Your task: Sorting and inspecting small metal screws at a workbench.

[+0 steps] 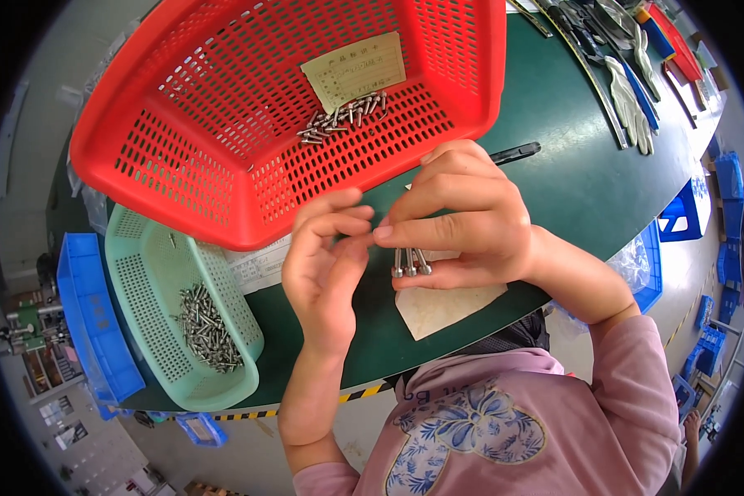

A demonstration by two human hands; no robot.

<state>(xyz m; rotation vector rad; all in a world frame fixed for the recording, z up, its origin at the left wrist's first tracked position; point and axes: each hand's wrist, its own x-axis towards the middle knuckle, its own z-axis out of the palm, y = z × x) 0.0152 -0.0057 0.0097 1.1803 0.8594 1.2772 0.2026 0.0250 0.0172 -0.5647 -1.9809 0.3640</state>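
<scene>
Right hand (463, 219) raised above the dark green tabletop (570, 190), fingers (438, 194) curled and pressed together, pinching a small bundle of short silver metal screws (410, 262) whose heads hang down below the palm. Left hand (326, 264) just beside it, fingers (339, 217) bent and loosely gathered, tips touching the right index fingertip; cannot tell whether anything sits between them. Directly under both hands, flat on the tabletop, a pale beige sheet of paper (442, 307). Behind the hands, tilted with its open side toward the camera, a large red perforated plastic basket (182, 157) holding a loose pile of silver screws (339, 118) and a yellowish paper label (354, 70). Left of the hands, partly under the red basket, a mint green perforated plastic basket (153, 273) with another heap of silver screws (207, 329). Further left, a blue plastic bin (95, 322). Near the far right edge of the tabletop, white work gloves (628, 99). Beyond the right hand, a black pen-like tool (517, 151).
</scene>
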